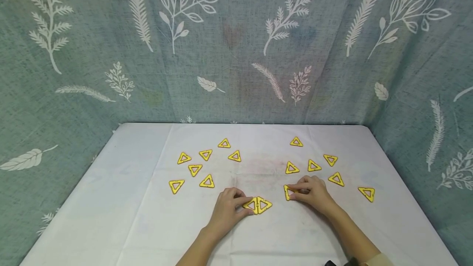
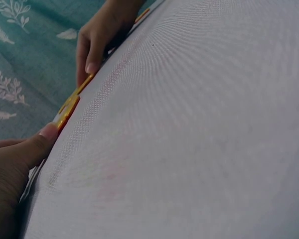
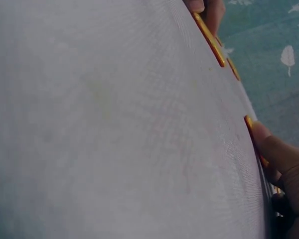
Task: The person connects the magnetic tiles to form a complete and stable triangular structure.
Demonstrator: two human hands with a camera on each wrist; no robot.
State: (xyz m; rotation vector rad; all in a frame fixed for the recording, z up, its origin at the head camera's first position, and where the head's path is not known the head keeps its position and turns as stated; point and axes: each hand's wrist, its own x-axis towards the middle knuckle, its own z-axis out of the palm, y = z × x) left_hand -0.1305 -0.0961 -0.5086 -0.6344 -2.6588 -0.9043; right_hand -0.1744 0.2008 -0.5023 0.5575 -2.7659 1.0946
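Observation:
My left hand (image 1: 229, 208) pinches a yellow triangular frame tile (image 1: 255, 200) between thumb and fingers, near the front middle of the table. Edge to edge with it lies a second yellow triangle tile (image 1: 268, 205), pointing right, so the two make a diamond. To the right, my right hand (image 1: 314, 192) pinches another triangle tile (image 1: 286, 192), its straight side facing the pair across a gap. In the right wrist view, thumb and fingers of that hand (image 3: 289, 169) hold the tile (image 3: 248, 122) low over the white cloth; part of the tile is hidden behind them.
Several loose yellow triangles (image 1: 207, 181) lie scattered on the left half of the white table (image 1: 148, 233). Several more (image 1: 336, 179) are spread over the right half, one (image 1: 367, 194) near the right edge. A patterned green curtain (image 1: 236, 85) encloses the back and sides.

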